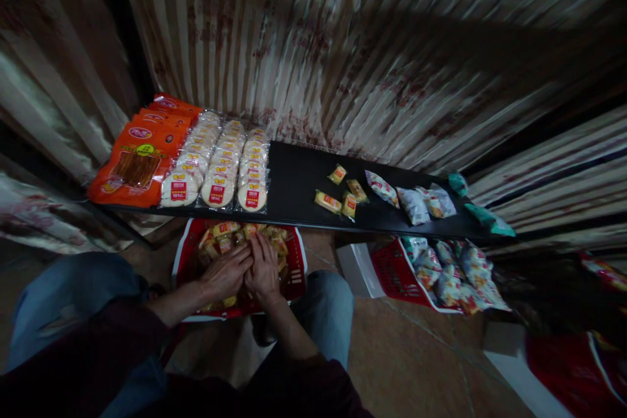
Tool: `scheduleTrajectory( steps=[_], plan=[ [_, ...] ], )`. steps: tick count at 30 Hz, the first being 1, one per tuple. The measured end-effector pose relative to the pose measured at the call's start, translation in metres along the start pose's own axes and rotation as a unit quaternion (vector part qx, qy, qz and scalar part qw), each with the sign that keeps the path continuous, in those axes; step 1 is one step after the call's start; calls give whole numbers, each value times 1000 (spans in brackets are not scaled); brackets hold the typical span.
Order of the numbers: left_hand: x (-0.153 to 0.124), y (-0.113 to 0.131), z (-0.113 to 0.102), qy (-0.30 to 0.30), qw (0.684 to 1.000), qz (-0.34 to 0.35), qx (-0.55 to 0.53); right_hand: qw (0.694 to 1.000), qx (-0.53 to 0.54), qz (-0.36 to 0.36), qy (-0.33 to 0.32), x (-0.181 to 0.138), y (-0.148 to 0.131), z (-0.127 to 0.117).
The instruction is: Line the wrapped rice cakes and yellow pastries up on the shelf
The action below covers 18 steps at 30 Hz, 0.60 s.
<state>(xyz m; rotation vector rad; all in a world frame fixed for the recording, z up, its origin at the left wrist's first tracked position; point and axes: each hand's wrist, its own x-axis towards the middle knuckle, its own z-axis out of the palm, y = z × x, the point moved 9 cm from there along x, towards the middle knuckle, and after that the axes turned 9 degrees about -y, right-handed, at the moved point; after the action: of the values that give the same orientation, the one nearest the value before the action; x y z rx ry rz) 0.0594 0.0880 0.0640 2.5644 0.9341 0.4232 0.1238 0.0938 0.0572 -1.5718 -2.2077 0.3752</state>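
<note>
- Left hand (pixel 224 273), right hand (pixel 263 274): meeting over wrapped snacks (pixel 225 228); fingers (pixel 265 248) curling, cannot tell if pinching.
- Snacks: probably feeling light, crushable; edges likely offering safest hold.

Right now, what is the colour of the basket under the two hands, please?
The basket is red, edged in white; the head view shows it best.

dimly lit striped curtains (pixel 304 46) hang behind a long black shelf (pixel 294 173); the floor (pixel 406 353) is brown.
</note>
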Motion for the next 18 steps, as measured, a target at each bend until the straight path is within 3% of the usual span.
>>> scheduleTrajectory(
  steps=[3, 7, 11, 18],
  plan=[
    [-7, -19, 3, -7, 998, -65, 12, 992, -13, 127, -22, -4, 38, 6],
    [-30, -74, 6, -14, 971, -233, 56, 954, -11, 296, -33, -16, 89, 8],
    [-54, -113, 33, -72, 947, -312, 15, 953, 37, 288, -83, -17, 95, 18],
    [-65, -108, 36, -43, 940, -336, -33, 945, 90, 303, -87, -29, 91, 13]
  ],
)
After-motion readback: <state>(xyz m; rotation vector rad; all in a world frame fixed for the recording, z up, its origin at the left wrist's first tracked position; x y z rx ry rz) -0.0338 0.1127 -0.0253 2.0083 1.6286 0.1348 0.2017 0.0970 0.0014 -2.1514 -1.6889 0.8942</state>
